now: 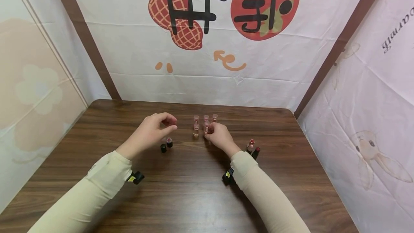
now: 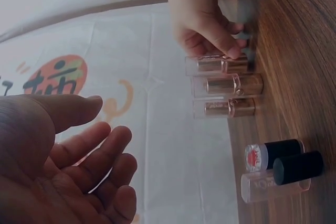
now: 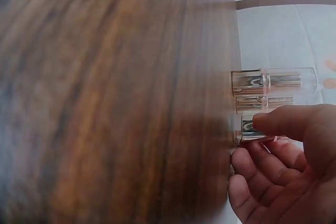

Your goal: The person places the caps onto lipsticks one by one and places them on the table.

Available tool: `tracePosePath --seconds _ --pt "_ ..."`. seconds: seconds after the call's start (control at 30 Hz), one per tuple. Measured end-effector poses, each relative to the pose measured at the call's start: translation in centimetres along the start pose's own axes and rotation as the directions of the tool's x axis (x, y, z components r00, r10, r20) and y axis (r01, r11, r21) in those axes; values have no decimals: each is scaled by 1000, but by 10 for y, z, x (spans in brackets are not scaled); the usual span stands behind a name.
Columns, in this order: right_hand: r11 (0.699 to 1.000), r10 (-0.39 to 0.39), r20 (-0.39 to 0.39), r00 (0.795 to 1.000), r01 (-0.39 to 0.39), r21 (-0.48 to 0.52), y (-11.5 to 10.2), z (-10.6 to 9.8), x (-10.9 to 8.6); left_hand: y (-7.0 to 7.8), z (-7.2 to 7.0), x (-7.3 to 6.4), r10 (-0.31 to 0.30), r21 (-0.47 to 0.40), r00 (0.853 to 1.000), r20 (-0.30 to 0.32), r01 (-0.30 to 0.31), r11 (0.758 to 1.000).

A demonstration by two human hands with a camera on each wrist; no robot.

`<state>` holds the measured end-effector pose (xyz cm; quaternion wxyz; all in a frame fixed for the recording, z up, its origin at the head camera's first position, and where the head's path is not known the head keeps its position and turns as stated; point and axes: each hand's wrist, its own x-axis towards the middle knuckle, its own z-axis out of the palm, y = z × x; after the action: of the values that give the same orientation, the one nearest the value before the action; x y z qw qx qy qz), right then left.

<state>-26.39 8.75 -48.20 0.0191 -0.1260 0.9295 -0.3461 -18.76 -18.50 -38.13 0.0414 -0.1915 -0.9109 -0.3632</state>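
My right hand (image 1: pixel 221 138) pinches a lipstick tube (image 1: pixel 206 128) with a clear cap and a shiny rose-gold base, standing upright on the table. In the right wrist view, the thumb lies against the gold base (image 3: pixel 251 128) with the fingers curled on the other side. Several matching lipstick tubes (image 1: pixel 196 130) stand close by in short rows. My left hand (image 1: pixel 147 130) hovers to the left, fingers loosely bent, nothing in its grasp. Below it are two small black-bodied tubes (image 1: pixel 169 142); in the left wrist view one has a clear, red-marked end (image 2: pixel 254 157).
Behind my right wrist stand a few more tubes (image 1: pixel 252 142) with red and black parts, partly hidden by the sleeve. The brown wood-grain table (image 1: pixel 187 190) ends at a printed white cloth (image 1: pixel 136 53) at the back, with cloth sides left and right.
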Motion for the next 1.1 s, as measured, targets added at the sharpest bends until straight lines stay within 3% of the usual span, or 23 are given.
tracePosePath --seconds 0.33,0.7,0.9,1.1 --pt "999 -23 19 1000 24 -36 0 0 -2 -4 -3 -2 -2 13 1000 -4 2 1000" --pt "998 -22 15 1000 23 -55 2 -3 -7 -12 -3 -3 -49 13 999 22 48 999" --pt "1000 -6 -8 1000 6 -30 0 -23 -22 -20 -3 -7 -81 5 995 49 81 997" --pt "997 -73 -26 997 73 5 -4 -55 -41 -32 -5 -10 -98 13 994 52 98 995"
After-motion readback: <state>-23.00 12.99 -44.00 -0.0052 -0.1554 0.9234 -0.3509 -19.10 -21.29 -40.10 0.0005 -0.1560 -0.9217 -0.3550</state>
